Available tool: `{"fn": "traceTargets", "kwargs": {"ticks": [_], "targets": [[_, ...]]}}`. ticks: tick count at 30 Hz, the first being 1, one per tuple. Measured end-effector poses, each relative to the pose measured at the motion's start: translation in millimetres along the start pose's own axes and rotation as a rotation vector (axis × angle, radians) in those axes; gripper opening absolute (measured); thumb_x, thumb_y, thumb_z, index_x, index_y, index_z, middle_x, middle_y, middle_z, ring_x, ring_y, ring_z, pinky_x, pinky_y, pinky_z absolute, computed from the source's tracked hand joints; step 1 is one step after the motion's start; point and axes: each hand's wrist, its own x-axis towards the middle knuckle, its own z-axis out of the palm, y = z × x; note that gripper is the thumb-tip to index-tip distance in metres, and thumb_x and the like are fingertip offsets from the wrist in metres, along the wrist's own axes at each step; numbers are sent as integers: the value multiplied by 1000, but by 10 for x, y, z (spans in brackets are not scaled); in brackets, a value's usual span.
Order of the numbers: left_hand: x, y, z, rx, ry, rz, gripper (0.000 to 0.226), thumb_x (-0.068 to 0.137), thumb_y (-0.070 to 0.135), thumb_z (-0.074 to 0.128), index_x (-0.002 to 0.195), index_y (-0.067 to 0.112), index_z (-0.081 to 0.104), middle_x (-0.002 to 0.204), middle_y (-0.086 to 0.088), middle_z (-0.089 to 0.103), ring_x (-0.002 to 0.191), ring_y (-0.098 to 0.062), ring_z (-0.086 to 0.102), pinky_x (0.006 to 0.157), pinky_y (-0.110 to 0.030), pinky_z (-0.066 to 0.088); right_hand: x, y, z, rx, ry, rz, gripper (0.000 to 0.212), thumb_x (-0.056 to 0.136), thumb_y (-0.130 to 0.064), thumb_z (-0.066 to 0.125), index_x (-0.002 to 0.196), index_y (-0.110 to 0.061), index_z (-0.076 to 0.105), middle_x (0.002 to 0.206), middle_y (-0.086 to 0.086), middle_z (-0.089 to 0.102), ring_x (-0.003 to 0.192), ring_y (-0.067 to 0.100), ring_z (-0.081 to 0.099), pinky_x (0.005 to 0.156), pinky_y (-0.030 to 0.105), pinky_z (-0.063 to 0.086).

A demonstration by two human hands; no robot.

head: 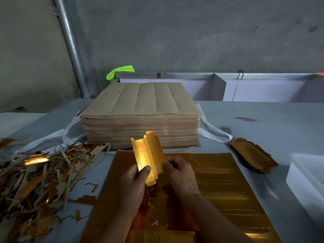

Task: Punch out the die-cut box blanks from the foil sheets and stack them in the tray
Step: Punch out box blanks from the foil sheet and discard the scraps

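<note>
A gold die-cut box blank (pixel 149 153) stands upright above the gold foil sheet (pixel 224 181) that lies flat on the table. My left hand (pixel 135 183) pinches the blank's lower left edge between thumb and fingers. My right hand (pixel 178 172) pinches its lower right edge. A small stack of punched gold blanks (pixel 252 155) lies on the table to the right. The white tray (pixel 308 178) sits at the right edge, its inside hidden from view.
A tall stack of sheets, brown side up (pixel 140 118), stands behind the foil sheet. A heap of gold and brown offcuts (pixel 35 176) covers the table's left side. White strapping (pixel 215 132) trails from under the stack. A partitioned shelf (pixel 219 88) runs along the back wall.
</note>
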Motion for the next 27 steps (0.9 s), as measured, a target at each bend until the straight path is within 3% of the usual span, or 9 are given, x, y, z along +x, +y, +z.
{"fn": "traceTargets", "kwargs": {"ticks": [3,6,10,13,18,22,27], "targets": [[-6,16,6,7,-20,9,14,95,22,61,92,10,68,81,-12,71,75,-24,67,68,-36,51,8,-23,-50,-48,4,-11,9,99,-25,57,96,-27,65,94,-6,68,86,11,67,77,32,60],[-19,9,-1,76,-15,34,19,97,26,58,85,14,66,72,-6,65,70,-20,61,61,-29,44,34,-63,-157,-37,56,5,12,99,-26,55,92,-31,64,88,-7,68,78,8,65,63,22,51],[-20,13,6,108,-17,25,16,98,26,57,87,18,67,80,-4,66,75,-19,61,62,-30,42,86,-65,-486,-11,158,62,16,100,-24,49,94,-33,61,91,-2,68,75,10,63,63,27,53],[-14,9,1,123,-19,20,16,98,24,57,87,17,67,80,-5,66,75,-20,61,62,-30,42,131,-68,-839,-11,252,100,17,101,-22,46,99,-31,60,99,0,66,87,16,66,74,38,60],[-5,-22,7,144,-11,16,15,97,21,58,86,16,67,79,-8,66,72,-21,61,57,-27,41,222,-60,-1441,-90,478,89,22,97,-12,43,106,-22,60,102,6,65,91,26,63,79,45,56],[0,-19,9,135,-13,15,15,97,19,57,87,14,67,81,-10,67,73,-22,62,56,-27,42,337,-49,-1840,-211,620,154,31,96,-8,44,122,-11,60,108,13,67,99,33,64,83,42,54],[-24,-13,17,145,-29,36,14,97,15,56,87,13,67,82,-12,66,78,-29,61,65,-33,43,478,-8,-2108,-352,662,250,36,90,-1,44,116,-5,68,108,18,67,94,36,63,79,39,52]]}}
